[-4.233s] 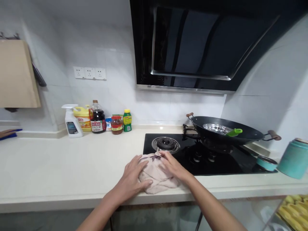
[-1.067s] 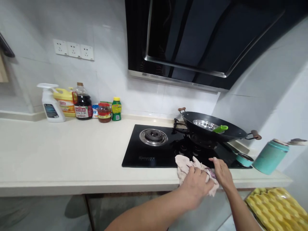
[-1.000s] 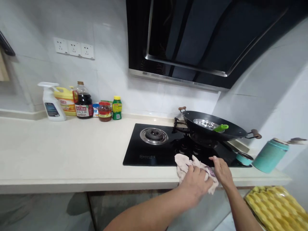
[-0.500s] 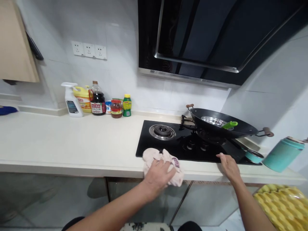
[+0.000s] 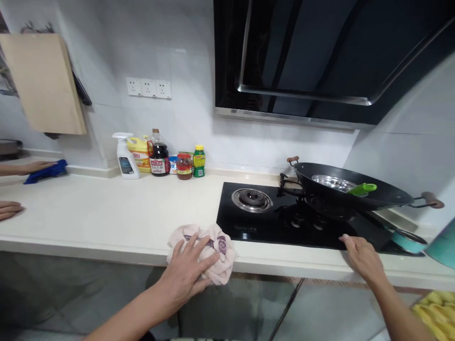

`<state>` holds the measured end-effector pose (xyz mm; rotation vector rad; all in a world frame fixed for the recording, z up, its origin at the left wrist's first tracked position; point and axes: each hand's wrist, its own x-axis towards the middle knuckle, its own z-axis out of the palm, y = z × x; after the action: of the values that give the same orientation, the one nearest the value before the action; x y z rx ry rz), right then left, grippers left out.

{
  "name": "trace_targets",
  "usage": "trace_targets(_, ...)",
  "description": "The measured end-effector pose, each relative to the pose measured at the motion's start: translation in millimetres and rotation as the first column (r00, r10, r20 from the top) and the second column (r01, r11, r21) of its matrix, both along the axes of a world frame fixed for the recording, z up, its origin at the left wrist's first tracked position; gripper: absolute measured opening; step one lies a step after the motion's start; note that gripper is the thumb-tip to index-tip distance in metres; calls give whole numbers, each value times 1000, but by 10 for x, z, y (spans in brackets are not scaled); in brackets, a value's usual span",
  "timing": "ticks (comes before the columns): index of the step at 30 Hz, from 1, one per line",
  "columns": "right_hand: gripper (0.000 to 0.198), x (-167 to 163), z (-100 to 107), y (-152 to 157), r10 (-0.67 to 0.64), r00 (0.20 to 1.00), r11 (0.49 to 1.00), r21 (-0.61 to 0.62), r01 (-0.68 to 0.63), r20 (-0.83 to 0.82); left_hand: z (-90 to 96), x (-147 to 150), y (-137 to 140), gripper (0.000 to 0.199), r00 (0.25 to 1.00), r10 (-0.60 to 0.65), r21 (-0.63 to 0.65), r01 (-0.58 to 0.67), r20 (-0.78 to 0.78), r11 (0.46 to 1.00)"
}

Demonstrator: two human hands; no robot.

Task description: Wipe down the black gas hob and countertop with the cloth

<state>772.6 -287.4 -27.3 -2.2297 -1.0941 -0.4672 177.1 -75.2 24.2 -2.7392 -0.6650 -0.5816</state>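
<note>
My left hand lies with spread fingers on a crumpled pale pink dishcloth with a purple pattern, pressing it against the front edge of the counter. The cloth hangs partly over that edge, left of the black gas stove. My right hand rests at the stove's front edge, thumb out, holding nothing; its other fingers are foreshortened. Behind it a large wok sits on the right burner, with a metal strainer and a bright green handle inside.
A spray bottle, a soy sauce bottle, a red-lidded jar and a green bottle line the wall. At far left, another person's hand is on a blue cloth. A turquoise bowl stands right; the range hood overhangs.
My left hand has slid the dishcloth leftward, off the stove's front corner along the counter edge. The view has turned left, and another person's hands now show. My right hand stays at the stove edge.
</note>
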Motion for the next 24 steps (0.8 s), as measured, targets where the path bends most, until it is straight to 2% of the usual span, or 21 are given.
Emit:
trace_targets(3, 64, 0, -5, 9, -5, 1000, 1000, 0, 5, 17, 95, 20, 60, 63, 999, -32, -40, 31, -16, 999)
trace_targets(6, 65, -1, -6, 10, -5, 1000, 1000, 0, 5, 28, 145, 119, 109, 76, 999, -32, -57, 30, -30, 998)
trace_targets(9, 66, 9, -13, 6, -9, 999, 1000, -8, 9, 46, 123, 287, 64, 89, 997, 12, -62, -16, -74, 998)
trace_targets(12, 65, 16, -19, 6, -41, 997, 999, -33, 43, 70, 52, 538, -102, 93, 995, 41, -72, -48, -91, 996)
trace_targets(15, 64, 22, -22, 12, -68, 994, 995, -62, 73, 81, -58, 853, -312, 87, 999, 17, -48, -19, -47, 999)
trace_targets(19, 61, 82, -47, 17, -81, 995, 995, -58, 85, 59, -245, 1208, -466, 72, 994, -96, 52, 93, 51, 994)
trace_targets(22, 53, 172, -84, 14, -76, 997, 997, -29, 77, 17, -370, 1273, -435, 56, 972, -182, 198, 151, 147, 969)
trace_targets(24, 49, 227, -104, 9, -60, 998, 998, -12, 60, -5, -419, 1185, -364, 43, 952, -231, 288, 168, 201, 943)
